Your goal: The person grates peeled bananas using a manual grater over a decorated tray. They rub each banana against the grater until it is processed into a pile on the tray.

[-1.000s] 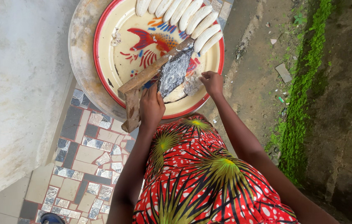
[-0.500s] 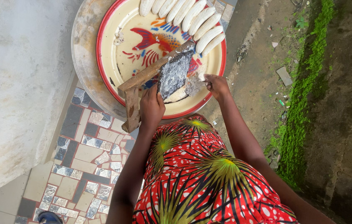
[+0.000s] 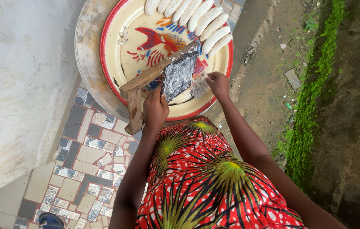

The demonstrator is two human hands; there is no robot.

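Fingers of the left hand (image 3: 155, 111) clasp the wooden-framed grater (image 3: 163, 78) slanting over the enamel tray (image 3: 116, 63); right hand (image 3: 218, 83) is curled at its lower edge, contents hidden. Peeled plantains (image 3: 197, 19) line the far rim.

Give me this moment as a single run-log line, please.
left hand: steadies wooden-framed grater | right hand: at grater's lower edge | enamel tray: peeled pieces along rim

Cream round enamel tray (image 3: 116, 51) shows a red rim and a red, orange and blue fish painted across it, pale peeled plantains (image 3: 197, 19) fanned at its far edge. Dark grey metal grater (image 3: 179, 75) on brown wood; red cloth (image 3: 205, 178) with white dots and green-yellow leaf bursts.
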